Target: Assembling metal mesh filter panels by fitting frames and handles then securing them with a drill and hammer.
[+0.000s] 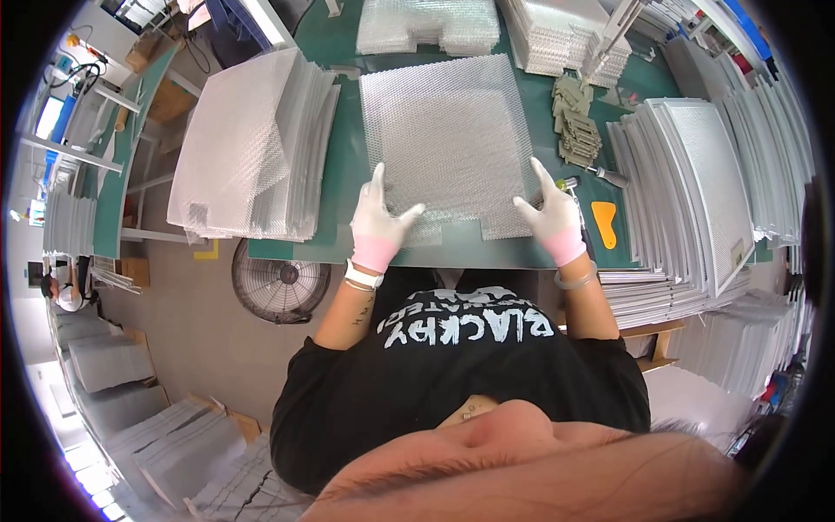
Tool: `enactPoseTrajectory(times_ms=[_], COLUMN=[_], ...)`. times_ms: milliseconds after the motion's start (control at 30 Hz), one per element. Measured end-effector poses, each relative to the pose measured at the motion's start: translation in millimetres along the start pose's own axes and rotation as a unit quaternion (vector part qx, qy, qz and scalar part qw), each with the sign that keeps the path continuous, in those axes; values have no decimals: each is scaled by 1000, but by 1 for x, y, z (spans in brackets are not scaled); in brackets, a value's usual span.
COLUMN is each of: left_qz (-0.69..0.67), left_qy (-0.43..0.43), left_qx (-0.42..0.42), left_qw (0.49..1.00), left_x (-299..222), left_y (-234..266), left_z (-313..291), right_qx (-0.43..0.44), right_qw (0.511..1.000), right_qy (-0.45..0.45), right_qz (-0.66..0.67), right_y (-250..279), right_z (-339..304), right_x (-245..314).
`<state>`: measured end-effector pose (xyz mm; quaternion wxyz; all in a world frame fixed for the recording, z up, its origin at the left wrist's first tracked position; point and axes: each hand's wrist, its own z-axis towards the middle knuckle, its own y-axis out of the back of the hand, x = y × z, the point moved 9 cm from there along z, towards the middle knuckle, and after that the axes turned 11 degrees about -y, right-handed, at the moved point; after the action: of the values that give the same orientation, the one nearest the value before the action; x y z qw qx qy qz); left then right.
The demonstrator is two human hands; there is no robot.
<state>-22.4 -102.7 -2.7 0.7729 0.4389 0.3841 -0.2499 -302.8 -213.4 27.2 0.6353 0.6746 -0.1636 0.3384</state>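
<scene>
A silvery mesh sheet (452,130) with a notch in its near edge lies on the green table (348,252) in front of me. My left hand (379,222), in a white glove with a pink cuff, is at the sheet's near left corner. Its index finger points along the left edge, with the thumb spread over the mesh. At the near right corner is my right hand (554,216), gloved alike, index finger along the right edge and thumb spread inward. Both hands look open. Whether their other fingers touch the sheet's underside is hidden.
Mesh stacks stand left (235,148), at the back (426,26) and back right (557,35). Right of the sheet lie small grey-green plastic pieces (576,126), a screwdriver (609,177) and an orange scraper (604,224). White framed panels (687,174) fill the right. A fan (280,277) stands below left.
</scene>
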Motion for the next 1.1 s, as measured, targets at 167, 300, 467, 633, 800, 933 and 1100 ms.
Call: enactPoseTrajectory(times_ms=[167,300,467,633,800,933,1100], left_qz=[212,265,293,296,298,294,380], left_qy=[-36,-13,-44,-41,-13,61,-84], left_qx=[92,150,157,169,192,192,169], left_qw=[972,952,942,939,935,934,906], left_x=[9,28,33,36,38,28,25], left_y=[-20,-39,-41,-42,-41,-35,-35], left_z=[8,9,7,8,15,20,27], right_qx=[28,16,26,46,115,180,-189], right_qw=[997,997,998,997,987,969,949], right_qy=[-48,-19,-15,-15,-42,12,11], right_qz=[-47,-75,-57,-60,-107,-171,-252], right_y=[-20,-46,-53,-56,-58,-46,49], right_z=[3,7,5,10,16,39,138], right_x=[-19,-46,-58,-63,-55,-47,-76])
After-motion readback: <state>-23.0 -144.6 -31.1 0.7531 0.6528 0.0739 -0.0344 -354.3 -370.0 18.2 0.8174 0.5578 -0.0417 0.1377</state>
